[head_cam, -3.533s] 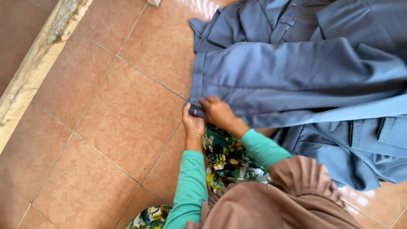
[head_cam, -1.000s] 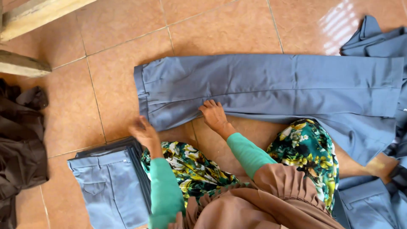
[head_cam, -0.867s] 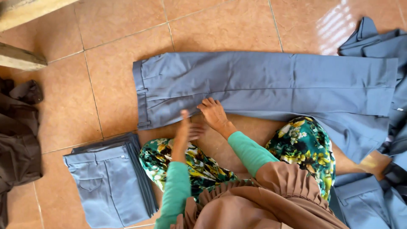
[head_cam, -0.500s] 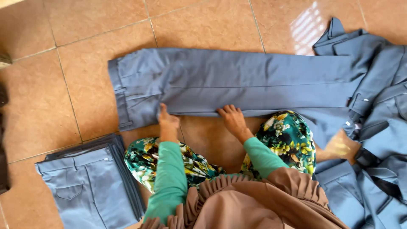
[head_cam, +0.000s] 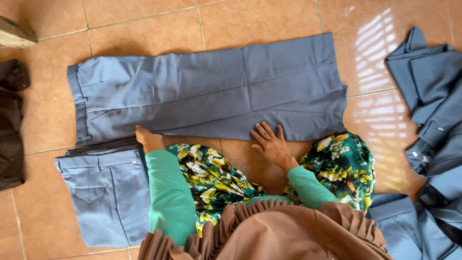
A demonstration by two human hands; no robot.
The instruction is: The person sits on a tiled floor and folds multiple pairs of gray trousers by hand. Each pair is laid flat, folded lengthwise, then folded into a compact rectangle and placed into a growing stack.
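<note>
Both hands are pressed flat on the grey-blue trousers' [head_cam: 207,91] near edge: left hand [head_cam: 146,139] partly hidden, right hand [head_cam: 271,142] spread wide.

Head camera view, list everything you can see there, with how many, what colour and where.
Trousers: one pair, grey-blue, spread flat across the tiled floor, waistband at left.
Folded trousers: a small stack, grey-blue, lower left.
Loose clothes: a pile, grey-blue, right edge.
Dark clothes: one heap, brown-black, left edge.
Wooden piece: one, pale, top left corner.
Left hand: green sleeve, on the spread trousers' near edge by the waistband.
Right hand: green sleeve, fingers spread on the near edge, further right.
</note>
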